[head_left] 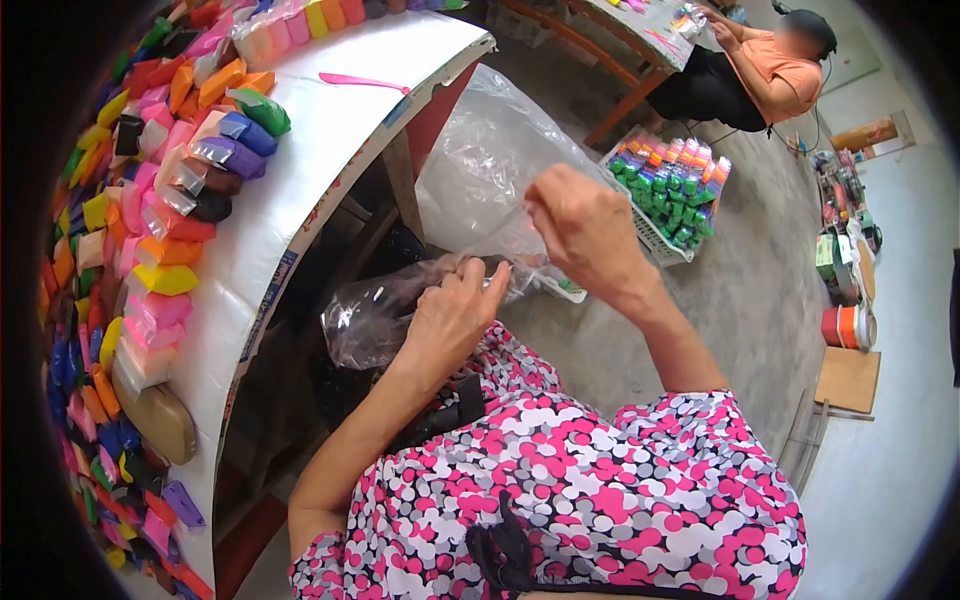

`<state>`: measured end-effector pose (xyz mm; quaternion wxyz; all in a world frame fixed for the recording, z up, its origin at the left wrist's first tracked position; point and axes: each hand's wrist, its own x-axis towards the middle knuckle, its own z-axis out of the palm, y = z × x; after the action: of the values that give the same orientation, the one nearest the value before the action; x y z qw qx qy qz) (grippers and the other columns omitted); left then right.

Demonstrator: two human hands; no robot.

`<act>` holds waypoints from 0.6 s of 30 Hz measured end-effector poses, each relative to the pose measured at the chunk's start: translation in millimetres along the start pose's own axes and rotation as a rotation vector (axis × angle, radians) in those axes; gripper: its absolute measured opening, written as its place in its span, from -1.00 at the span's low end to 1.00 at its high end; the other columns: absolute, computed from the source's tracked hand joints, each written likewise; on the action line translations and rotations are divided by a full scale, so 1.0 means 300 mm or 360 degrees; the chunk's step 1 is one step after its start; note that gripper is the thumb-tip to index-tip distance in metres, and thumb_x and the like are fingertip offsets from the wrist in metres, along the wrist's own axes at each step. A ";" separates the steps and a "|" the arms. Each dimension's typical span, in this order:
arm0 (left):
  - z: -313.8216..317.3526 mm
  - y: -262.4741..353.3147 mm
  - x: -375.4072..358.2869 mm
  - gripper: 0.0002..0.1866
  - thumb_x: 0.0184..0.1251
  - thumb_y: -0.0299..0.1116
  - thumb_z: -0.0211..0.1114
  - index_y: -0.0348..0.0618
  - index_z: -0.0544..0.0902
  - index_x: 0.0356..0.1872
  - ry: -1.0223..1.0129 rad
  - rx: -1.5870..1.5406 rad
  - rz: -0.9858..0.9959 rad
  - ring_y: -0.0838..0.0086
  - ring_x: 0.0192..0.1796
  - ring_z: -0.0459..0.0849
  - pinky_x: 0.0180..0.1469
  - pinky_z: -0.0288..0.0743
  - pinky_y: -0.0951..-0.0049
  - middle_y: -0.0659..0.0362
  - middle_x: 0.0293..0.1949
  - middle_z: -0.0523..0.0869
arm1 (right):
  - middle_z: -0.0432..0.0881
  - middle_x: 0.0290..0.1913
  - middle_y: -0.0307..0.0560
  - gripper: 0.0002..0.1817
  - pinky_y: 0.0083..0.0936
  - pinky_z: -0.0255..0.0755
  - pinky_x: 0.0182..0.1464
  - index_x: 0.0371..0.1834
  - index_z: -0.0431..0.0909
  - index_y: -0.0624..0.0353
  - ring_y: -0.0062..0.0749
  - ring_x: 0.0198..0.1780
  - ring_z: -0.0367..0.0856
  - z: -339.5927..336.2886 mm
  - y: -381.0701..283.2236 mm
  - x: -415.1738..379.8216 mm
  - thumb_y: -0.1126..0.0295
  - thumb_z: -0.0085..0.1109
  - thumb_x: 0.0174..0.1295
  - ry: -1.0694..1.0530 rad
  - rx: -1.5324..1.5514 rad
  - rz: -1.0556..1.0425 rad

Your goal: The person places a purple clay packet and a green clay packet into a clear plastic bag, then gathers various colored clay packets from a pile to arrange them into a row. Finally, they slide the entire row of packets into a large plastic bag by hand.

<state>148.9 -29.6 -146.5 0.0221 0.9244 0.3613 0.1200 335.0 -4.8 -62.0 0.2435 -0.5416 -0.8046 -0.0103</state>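
My left hand (pixel 450 318) is closed on a clear plastic bag (pixel 355 325) above my lap, with its index finger stretched along the gathered plastic. Higher and to the right, my right hand (pixel 582 225) is curled in a pinch. Thin clear plastic runs down from its fingertips toward my left hand. Behind both hands spreads a large clear plastic bag (pixel 490 150). Exactly where the two pieces of plastic meet is hard to see.
At left, a white table (pixel 330 130) bears many colourful wrapped packets (pixel 165 280), a pink plastic stick (pixel 362 81) and a tan case (pixel 160 415). A basket (pixel 655 240) of packets stands on the floor. Another person (pixel 770 75) sits at a far table.
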 end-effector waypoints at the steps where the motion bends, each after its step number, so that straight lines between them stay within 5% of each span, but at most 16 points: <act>1: 0.001 0.004 -0.002 -0.53 0.14 -0.51 0.17 -0.18 0.52 0.16 -0.0005 0.0044 0.0015 0.33 -0.26 0.63 -0.36 0.55 0.35 0.10 -0.24 0.48 | 0.61 -0.40 0.06 -0.93 -0.19 0.48 -0.28 -0.35 0.50 0.20 0.00 -0.32 0.64 -0.007 0.017 0.015 0.44 0.12 0.19 0.0018 0.0024 0.0004; 7: -0.012 -0.012 -0.002 -0.67 -0.01 -0.49 0.20 -0.28 0.54 -0.13 0.0191 0.0001 0.0282 0.28 -0.15 0.48 -0.05 0.39 0.36 0.10 -0.27 0.47 | 0.66 -0.45 0.07 -0.90 -0.16 0.49 -0.32 -0.34 0.51 0.20 0.00 -0.38 0.68 -0.033 0.044 0.066 0.41 0.12 0.25 0.0097 -0.0080 0.0099; 11: -0.034 -0.014 0.008 -0.58 -0.07 -0.51 0.23 -0.31 0.54 -0.07 0.0223 -0.0206 0.0300 0.23 -0.15 0.49 0.02 0.35 0.25 0.08 -0.29 0.50 | 0.69 -0.44 0.00 -0.90 -0.21 0.51 -0.31 -0.33 0.57 0.15 -0.05 -0.37 0.69 -0.090 0.066 0.091 0.36 0.17 0.24 0.0121 -0.0031 0.0066; 15: -0.049 -0.003 -0.004 -0.48 -0.05 -0.52 0.26 -0.33 0.49 0.07 0.0321 -0.0413 0.0121 0.21 -0.20 0.51 -0.03 0.37 0.25 0.07 -0.30 0.51 | 0.69 -0.46 -0.03 -0.87 -0.23 0.50 -0.31 -0.36 0.61 0.12 -0.08 -0.38 0.69 -0.175 0.079 0.125 0.31 0.23 0.21 0.0098 -0.0117 0.0062; 18: -0.049 -0.019 -0.008 -0.60 -0.03 -0.51 0.26 -0.29 0.55 -0.05 0.0515 -0.0372 0.0045 0.23 -0.23 0.51 -0.10 0.38 0.29 0.09 -0.32 0.50 | 0.69 -0.46 -0.02 -0.87 -0.22 0.49 -0.31 -0.37 0.60 0.12 -0.07 -0.38 0.68 -0.237 0.067 0.142 0.30 0.23 0.22 0.0059 -0.0242 0.0081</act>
<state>139.9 -27.5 -133.4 0.0693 0.8892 0.3307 0.3084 367.1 20.4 12.7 0.2168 -0.5784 -0.7828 -0.0752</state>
